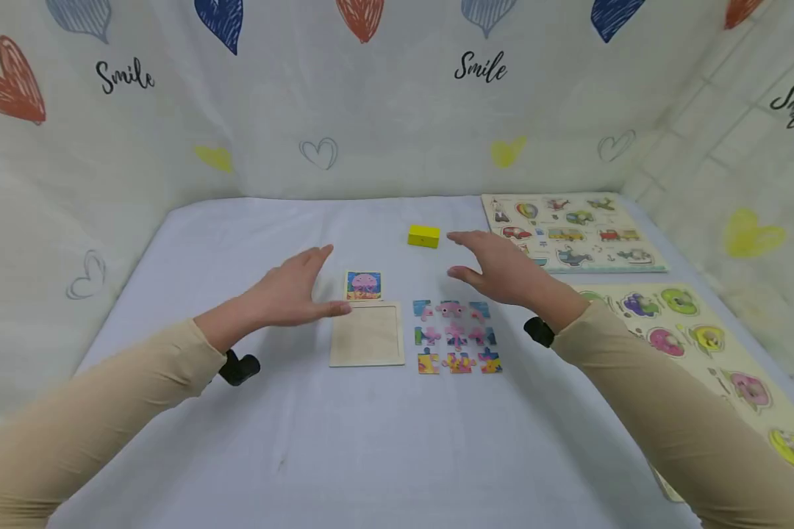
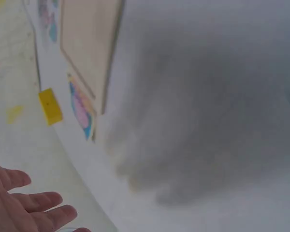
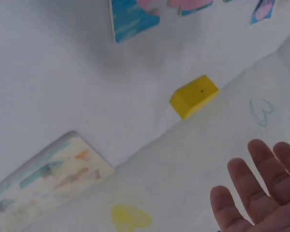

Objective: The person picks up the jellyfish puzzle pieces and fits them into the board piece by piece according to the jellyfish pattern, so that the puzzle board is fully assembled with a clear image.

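Note:
My left hand hovers over the table with its fingers extended, the thumb passing over the top left corner of an empty wooden puzzle tray. Behind that tray lies a small picture card showing a pink jellyfish-like animal. To the right of the tray, loose jigsaw pieces are laid out in rows. My right hand, fingers straight and thumb apart, is held above the table behind and right of the pieces. Near its fingertips stands a yellow block. Neither hand holds anything.
At the back right lies a wooden puzzle board with vehicle pictures. In front of it, a board with fruit pictures runs along the right edge, partly beneath my right forearm. A cloth backdrop with hearts rises behind the white table.

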`<state>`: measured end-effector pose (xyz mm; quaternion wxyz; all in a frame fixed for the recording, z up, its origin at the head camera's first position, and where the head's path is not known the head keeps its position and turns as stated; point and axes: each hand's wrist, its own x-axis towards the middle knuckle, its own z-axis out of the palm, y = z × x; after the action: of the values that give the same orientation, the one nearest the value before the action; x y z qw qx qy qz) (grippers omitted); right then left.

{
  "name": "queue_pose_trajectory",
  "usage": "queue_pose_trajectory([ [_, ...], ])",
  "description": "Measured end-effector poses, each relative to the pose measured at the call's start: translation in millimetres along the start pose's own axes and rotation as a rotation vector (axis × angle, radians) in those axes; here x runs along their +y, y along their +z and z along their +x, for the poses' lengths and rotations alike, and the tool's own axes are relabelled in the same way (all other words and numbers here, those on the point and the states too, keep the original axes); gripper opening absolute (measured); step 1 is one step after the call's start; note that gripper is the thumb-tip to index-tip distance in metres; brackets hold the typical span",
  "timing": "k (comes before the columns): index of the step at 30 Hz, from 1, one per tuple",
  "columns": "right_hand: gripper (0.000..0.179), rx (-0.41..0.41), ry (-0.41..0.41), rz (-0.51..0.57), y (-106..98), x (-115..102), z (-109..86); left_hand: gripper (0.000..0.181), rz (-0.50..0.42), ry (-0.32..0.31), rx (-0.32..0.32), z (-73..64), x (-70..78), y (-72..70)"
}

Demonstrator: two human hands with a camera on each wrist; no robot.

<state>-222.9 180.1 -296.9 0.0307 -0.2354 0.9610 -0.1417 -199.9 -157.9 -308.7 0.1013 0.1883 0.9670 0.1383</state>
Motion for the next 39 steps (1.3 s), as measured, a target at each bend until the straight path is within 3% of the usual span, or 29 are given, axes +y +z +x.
queue_pose_trajectory([
  [6,0.051,-0.105,-0.022,0.065,21.2,-0.8,6.3,0.108,-0.064,0.030,-0.094,-13.9,-15.2,35.9],
  [13,0.043,-0.179,0.006,0.138,40.7,-1.0,20.7,0.108,0.003,0.068,-0.117,-19.7,-24.4,58.3],
  [18,0.041,-0.243,0.011,0.159,51.6,-7.1,31.2,0.105,0.059,0.091,-0.121,-21.9,-24.8,62.0],
  [25,0.038,-0.259,-0.068,0.083,58.9,-13.9,38.6,0.103,0.092,0.089,-0.118,-23.1,-24.1,63.5],
  [31,0.033,-0.268,-0.024,0.048,61.3,-15.8,39.6,0.103,0.114,0.089,-0.108,-23.4,-23.9,64.1],
  [39,0.030,-0.246,0.010,0.166,64.9,-17.9,40.3,0.104,0.115,0.078,-0.116,-23.0,-23.4,63.6],
])
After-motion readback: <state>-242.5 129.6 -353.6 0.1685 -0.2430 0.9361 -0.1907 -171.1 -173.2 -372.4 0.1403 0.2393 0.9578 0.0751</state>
